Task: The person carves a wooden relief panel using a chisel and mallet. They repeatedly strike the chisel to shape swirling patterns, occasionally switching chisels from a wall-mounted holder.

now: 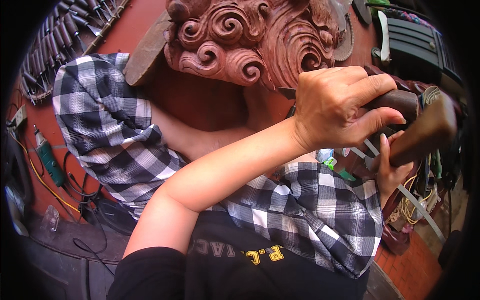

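My left hand (340, 102) reaches across from the lower left and closes around the dark wooden handle of a chisel (400, 101). The chisel's blade points left, by the lower edge of a large reddish-brown wood carving (225, 42) with deep spiral curls; whether it touches the wood I cannot tell. At the right, my right hand (392, 177) grips a brown wooden mallet (427, 132), slightly blurred, close to the chisel's handle end. Part of the right hand's grip is hidden behind the mallet. My legs, in checked cloth, are spread below the carving.
Several carving chisels (62, 37) lie in rows at the upper left. A wooden board (147, 52) leans beside the carving. A green rotary tool (49, 157) and cords lie on the red floor. At the right are a dark slatted case (415, 45) and tangled wires (425, 200).
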Tool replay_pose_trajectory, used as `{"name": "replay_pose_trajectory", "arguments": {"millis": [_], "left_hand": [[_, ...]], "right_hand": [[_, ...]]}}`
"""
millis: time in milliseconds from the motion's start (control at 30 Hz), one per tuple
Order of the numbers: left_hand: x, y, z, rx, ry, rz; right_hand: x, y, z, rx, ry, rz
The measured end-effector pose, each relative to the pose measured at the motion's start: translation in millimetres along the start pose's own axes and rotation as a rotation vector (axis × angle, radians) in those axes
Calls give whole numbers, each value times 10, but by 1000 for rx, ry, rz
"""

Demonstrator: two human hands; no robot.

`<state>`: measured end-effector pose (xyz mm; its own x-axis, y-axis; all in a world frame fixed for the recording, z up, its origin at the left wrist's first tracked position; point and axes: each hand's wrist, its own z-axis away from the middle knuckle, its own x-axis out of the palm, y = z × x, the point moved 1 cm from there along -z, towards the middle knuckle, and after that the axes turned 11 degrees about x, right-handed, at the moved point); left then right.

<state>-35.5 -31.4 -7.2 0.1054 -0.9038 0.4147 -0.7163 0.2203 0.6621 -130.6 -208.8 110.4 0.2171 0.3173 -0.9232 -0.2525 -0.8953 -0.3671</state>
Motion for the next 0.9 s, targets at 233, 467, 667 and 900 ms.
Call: {"name": "replay_pose_trajectory", "arguments": {"millis": [233, 467, 667, 900], "left_hand": [[-18, -14, -17, -16, -33, -26], [-34, 9, -4, -32, -27, 30], [-19, 324, 71, -103, -234, -226], [-199, 731, 123, -474, -506, 120]], "right_hand": [[59, -37, -74, -10, 14, -28], [152, -69, 25, 33, 20, -163], [361, 212, 116, 97, -183, -245], [894, 536, 211, 186, -219, -914]]}}
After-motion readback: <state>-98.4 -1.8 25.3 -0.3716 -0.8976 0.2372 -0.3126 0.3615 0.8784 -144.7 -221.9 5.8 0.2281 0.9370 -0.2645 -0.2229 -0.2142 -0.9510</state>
